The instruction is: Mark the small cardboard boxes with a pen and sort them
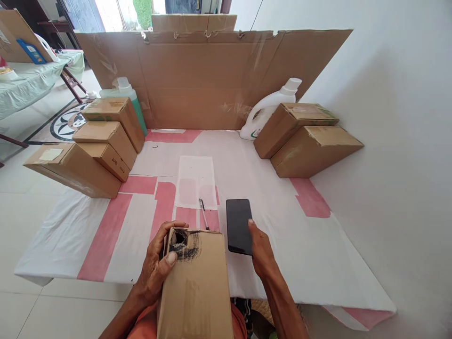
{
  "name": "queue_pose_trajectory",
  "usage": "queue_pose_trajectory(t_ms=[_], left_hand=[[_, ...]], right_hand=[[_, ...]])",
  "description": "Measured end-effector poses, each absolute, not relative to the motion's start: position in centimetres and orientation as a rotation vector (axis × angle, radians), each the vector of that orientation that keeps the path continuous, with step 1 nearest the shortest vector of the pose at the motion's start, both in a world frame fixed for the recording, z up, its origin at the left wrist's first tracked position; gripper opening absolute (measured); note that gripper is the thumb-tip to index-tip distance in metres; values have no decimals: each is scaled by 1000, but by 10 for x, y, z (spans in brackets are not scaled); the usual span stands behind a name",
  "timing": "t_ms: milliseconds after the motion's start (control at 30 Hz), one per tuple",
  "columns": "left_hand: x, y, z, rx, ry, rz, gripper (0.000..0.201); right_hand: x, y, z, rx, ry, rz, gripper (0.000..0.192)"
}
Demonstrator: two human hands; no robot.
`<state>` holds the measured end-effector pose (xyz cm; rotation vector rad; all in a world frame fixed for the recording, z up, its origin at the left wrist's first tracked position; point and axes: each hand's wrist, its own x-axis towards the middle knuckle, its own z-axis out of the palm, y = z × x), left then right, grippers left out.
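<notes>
Cardboard box, long axis running away from the body, clamped at its far-left corner by left hand; right hand rests fingers spread on the smartphone just right.

White wall on my right, pale tiled floor w/ a round dark pattern at left. Cardboard screen stands across the back. Bright daylight thru a window behind it; cloth-covered side table far left.

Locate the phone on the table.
In the head view, the phone lies flat near the table's front edge, right of the pen, with the right hand touching it.
</notes>
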<state>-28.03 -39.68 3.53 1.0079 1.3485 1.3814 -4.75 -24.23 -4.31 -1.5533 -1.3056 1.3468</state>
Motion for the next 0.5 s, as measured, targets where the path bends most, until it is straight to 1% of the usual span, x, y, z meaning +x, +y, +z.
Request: queue_pose_trajectory(t_ms=[67,133,400,500], left_hand=[[-280,-399,33,1004,1352,1386,66],[-280,-400,30,995,1358,1401,71],[-284,-400,7,911,1392,1447,82],[-286,-399,-4,852,1431,1516,87]], right_hand=[[-45,-243,-62,-1646,-1394,1219,62],[-43,-245,-72,-1697,-1433,1156,61],[-26,-244,-83,-1798,-1714,902,49],[-23,-245,-90,-1842,-1779,805,48]])
